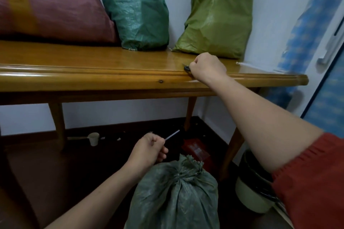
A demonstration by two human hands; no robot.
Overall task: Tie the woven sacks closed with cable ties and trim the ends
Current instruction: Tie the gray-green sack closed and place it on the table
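Observation:
A grey-green woven sack (175, 197) stands on the floor at the bottom centre, its neck gathered and cinched. My left hand (149, 149) hovers just above and left of the neck and pinches a thin white cable-tie end (173, 134) that points up and right. My right hand (207, 69) reaches up to the front edge of the wooden table (93, 74) and grips the dark handle of scissors (186, 68) lying there; the blades are mostly hidden by the hand. More white cable ties (249, 65) lie on the table at the right.
On the table stand a dark red sack (50, 3), a dark green sack (135, 11) and an olive green sack (217, 15) against the wall. Under the table are a small white cup (93, 138) and a red packet (197, 149). A round bin (255, 186) sits at the right.

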